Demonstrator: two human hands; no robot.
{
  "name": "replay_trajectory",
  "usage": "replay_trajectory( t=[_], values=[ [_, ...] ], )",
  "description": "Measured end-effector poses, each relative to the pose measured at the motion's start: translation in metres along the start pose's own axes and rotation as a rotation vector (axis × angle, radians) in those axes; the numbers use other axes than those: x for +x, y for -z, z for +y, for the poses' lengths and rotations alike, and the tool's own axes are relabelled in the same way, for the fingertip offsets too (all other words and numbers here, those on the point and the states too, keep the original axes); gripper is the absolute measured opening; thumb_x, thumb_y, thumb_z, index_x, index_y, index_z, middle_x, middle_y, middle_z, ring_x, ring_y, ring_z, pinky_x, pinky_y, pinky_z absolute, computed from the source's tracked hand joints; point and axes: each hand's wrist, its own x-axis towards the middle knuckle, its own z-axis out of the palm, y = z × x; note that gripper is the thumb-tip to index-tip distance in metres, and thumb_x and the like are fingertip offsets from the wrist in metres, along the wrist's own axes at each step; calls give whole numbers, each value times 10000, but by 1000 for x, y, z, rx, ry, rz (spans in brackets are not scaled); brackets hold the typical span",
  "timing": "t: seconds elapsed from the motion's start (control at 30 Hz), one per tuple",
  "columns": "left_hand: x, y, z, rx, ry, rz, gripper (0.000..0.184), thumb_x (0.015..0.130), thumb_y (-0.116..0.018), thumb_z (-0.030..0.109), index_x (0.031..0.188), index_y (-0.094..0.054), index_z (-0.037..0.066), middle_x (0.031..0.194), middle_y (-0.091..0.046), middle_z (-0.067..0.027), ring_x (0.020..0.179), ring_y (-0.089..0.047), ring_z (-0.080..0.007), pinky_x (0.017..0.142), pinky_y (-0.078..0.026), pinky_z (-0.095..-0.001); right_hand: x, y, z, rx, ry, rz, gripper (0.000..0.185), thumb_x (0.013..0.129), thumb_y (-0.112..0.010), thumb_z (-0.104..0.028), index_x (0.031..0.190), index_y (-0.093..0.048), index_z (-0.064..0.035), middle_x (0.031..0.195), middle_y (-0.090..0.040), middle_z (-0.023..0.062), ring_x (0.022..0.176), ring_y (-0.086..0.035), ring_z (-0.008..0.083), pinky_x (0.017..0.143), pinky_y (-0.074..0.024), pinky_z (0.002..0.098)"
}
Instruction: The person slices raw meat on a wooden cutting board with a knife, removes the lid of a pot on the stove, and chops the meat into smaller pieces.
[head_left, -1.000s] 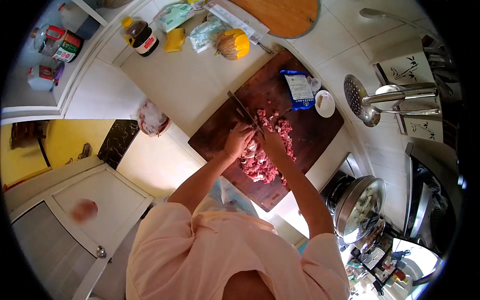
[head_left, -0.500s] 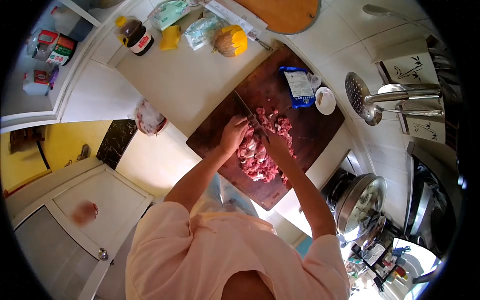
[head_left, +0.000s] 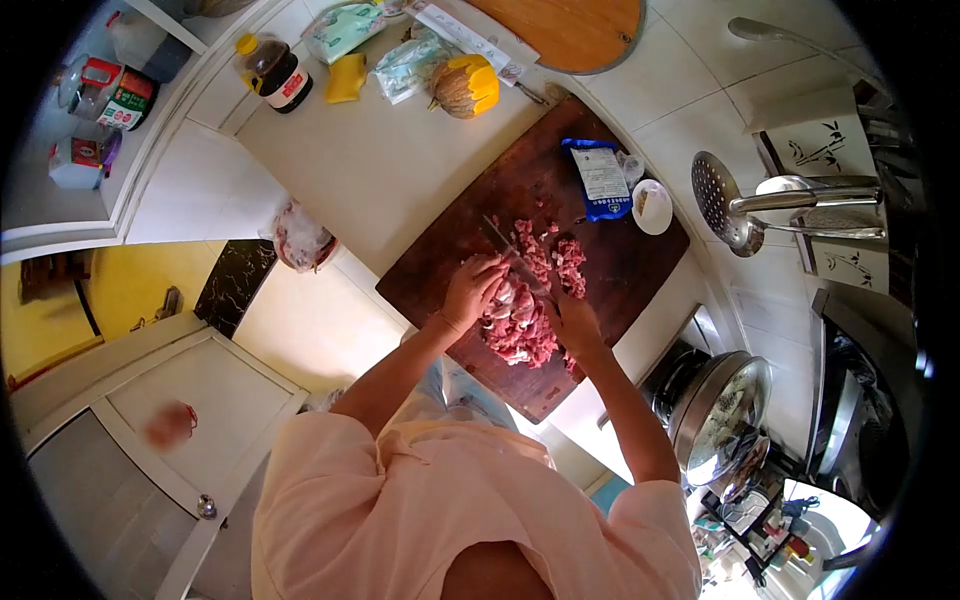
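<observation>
Chopped raw meat [head_left: 520, 335] lies in a heap on the dark wooden cutting board [head_left: 440, 250], with smaller bits spread toward its far side. My right hand [head_left: 575, 322] is closed round the handle of a knife [head_left: 522, 268]. The blade slants up and left across the heap, its tip near the board's middle. Close beside the blade, my left hand [head_left: 476, 290] has its fingers bent and pressed on the meat at the heap's left edge. The fingertips are partly hidden.
On the board's far right are a blue packet [head_left: 600, 180] and a small white dish [head_left: 652, 207]. A cut pumpkin [head_left: 465, 87], a yellow sponge [head_left: 346, 78] and a dark sauce bottle [head_left: 275, 75] stand on the counter. A lidded pan [head_left: 722, 415] sits at right.
My right hand and the knife have drawn back toward my body and slightly right. My left hand has shifted slightly nearer to me, still on the meat.
</observation>
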Motion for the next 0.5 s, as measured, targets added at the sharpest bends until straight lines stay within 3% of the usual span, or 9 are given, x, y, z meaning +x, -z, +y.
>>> replay_trajectory(
  t=[0.13,0.23,0.3,0.43,0.5],
  values=[
    [-11,-21,-17,83,28,6,162,782,-672,76,942,-665,53,1013,-631,-88,890,-604,-290,757,-511,-383,6,-15,7,-31,-4,-1,289,935,-481,-314,975,-537,-33,668,-589,204,639,-618,383,574,-497,496],
    [-13,-27,-17,114,33,6,143,789,-662,74,929,-666,47,977,-643,-82,863,-609,-286,733,-519,-371,32,-42,11,-31,74,141,300,938,-462,-326,981,-538,-39,665,-599,199,656,-621,387,586,-494,505],
    [-5,-22,-15,101,10,5,137,793,-654,72,926,-667,41,953,-650,-77,850,-612,-285,721,-525,-362,59,-53,5,35,62,94,275,913,-505,-291,943,-550,-22,706,-606,215,687,-603,411,608,-472,504],
    [-11,-22,-17,88,0,-51,178,806,-641,63,982,-662,43,1033,-631,-88,906,-604,-294,762,-519,-380,66,-37,-15,107,57,74,256,898,-526,-267,912,-559,-14,739,-607,234,727,-592,426,627,-459,505],
    [-13,-16,-16,97,-19,-49,199,808,-639,58,1006,-655,43,1077,-615,-95,940,-597,-302,782,-514,-390,54,-42,2,78,43,74,246,908,-510,-267,989,-545,-37,718,-595,239,694,-592,421,609,-460,504]
  ],
)
